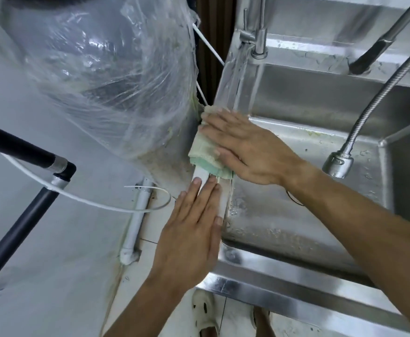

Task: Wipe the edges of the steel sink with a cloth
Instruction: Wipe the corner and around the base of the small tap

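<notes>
Wiping was mid-way: our right hand [250,147] lay flat, pressing the cloth [205,152] on the left edge of the steel sink [296,132], while our left hand [194,229] rested open, holding nothing. Next we probably needed to drag it toward us along that wet rim.

A folded pale-green cloth [205,152] lies draped over the wet steel sink's [296,139] left edge.

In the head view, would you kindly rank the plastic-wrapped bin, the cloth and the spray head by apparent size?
1. plastic-wrapped bin, by far the largest.
2. cloth, partly hidden under the right hand.
3. spray head, smallest.
</notes>
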Demonstrator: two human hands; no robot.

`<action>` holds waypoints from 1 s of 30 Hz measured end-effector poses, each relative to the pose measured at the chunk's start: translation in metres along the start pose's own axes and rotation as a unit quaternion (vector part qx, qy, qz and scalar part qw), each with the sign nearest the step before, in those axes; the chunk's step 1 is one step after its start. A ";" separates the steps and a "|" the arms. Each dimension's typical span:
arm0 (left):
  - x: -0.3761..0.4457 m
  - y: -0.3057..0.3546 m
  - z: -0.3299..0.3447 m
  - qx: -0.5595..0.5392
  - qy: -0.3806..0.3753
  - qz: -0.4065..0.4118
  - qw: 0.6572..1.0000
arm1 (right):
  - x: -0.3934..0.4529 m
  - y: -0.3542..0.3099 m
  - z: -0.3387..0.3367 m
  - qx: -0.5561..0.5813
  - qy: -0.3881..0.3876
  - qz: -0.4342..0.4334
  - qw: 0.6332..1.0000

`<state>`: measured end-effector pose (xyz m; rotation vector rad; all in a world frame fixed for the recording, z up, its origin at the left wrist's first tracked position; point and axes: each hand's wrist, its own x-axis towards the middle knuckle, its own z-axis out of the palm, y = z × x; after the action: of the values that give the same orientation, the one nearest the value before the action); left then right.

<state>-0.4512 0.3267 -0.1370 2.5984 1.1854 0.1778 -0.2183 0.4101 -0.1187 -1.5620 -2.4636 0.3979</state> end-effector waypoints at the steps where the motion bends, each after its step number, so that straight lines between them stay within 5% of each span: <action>1: -0.002 -0.001 0.001 0.004 -0.005 -0.007 1.000 | 0.008 0.005 0.002 -0.015 -0.040 -0.038 0.998; 5: 0.003 0.001 0.001 0.019 -0.018 -0.018 0.999 | 0.021 0.019 0.012 -0.023 -0.037 -0.053 0.998; 12: 0.012 0.006 0.000 0.059 -0.002 -0.034 0.998 | 0.032 -0.028 0.024 0.175 0.065 0.261 0.947; 14: 0.026 0.003 -0.001 0.065 -0.005 -0.034 0.997 | 0.029 -0.012 0.011 0.175 0.056 0.216 0.959; 16: 0.045 0.001 0.000 0.066 -0.006 -0.038 0.997 | 0.025 0.021 -0.003 0.086 0.024 0.065 0.994; 19: 0.061 0.001 0.003 0.081 -0.009 -0.037 0.996 | 0.032 0.070 -0.011 -0.016 -0.078 -0.104 0.991; 21: 0.061 0.001 0.004 0.085 -0.003 -0.037 0.996 | 0.044 0.083 -0.010 -0.016 -0.059 -0.076 0.995; 27: 0.074 0.002 0.005 0.091 0.010 -0.042 0.995 | 0.076 0.073 -0.004 0.072 0.066 0.192 0.977; 30: 0.103 -0.004 0.003 0.094 0.013 -0.042 0.995 | 0.072 0.075 -0.007 0.057 0.064 0.126 0.988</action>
<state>-0.3856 0.4059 -0.1415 2.7072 1.3786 0.0863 -0.1825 0.5067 -0.1354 -1.7954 -2.1165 0.4550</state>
